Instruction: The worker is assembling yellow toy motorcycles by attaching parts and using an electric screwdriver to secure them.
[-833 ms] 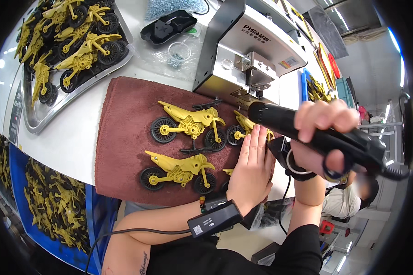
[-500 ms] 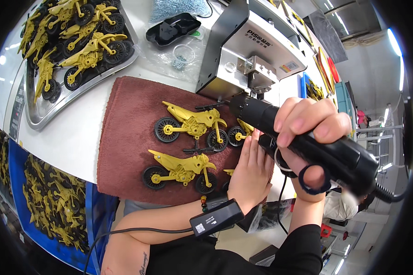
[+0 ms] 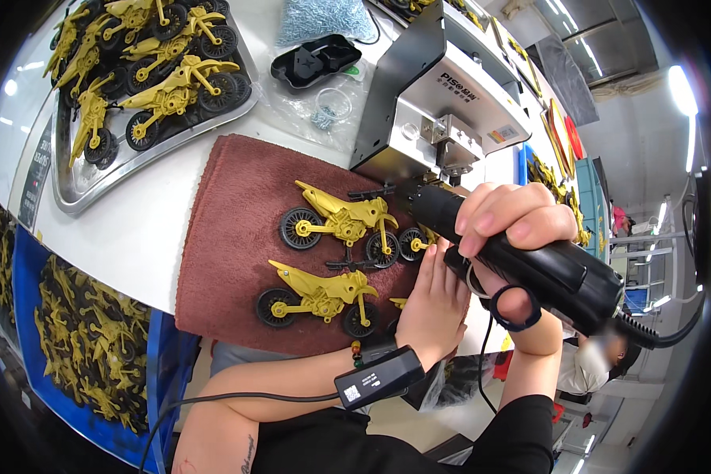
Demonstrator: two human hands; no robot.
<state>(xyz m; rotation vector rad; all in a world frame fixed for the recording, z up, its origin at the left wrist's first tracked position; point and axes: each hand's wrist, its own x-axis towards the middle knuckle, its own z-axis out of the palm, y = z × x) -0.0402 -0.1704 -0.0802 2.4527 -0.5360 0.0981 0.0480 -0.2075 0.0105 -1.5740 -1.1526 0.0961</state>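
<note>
My right hand (image 3: 521, 225) is wrapped round a black electric screwdriver (image 3: 557, 276), its front end angled up and left beside the screw feeder (image 3: 458, 126). My left hand (image 3: 434, 312) lies flat with fingers stretched out on the brown cloth (image 3: 221, 237), against a yellow toy motorcycle (image 3: 412, 243) that it mostly hides. To its left lie two more toy motorcycles with black wheels, an upper one (image 3: 347, 221) and a lower one (image 3: 320, 294). Black handlebar pieces (image 3: 351, 263) lie beside them. The screwdriver's tip is hard to make out.
A metal tray (image 3: 154, 175) heaped with toy motorcycles stands at the far left. Below the table edge is a blue bin (image 3: 170, 371) full of yellow parts. A black plastic dish (image 3: 316, 62), a bag of screws (image 3: 324, 22) and loose screws (image 3: 324, 118) lie behind the cloth.
The whole view has shifted slightly, so the table things sit further right and lower. My right hand and the screwdriver have moved a little left. My left hand stays against the motorcycle.
</note>
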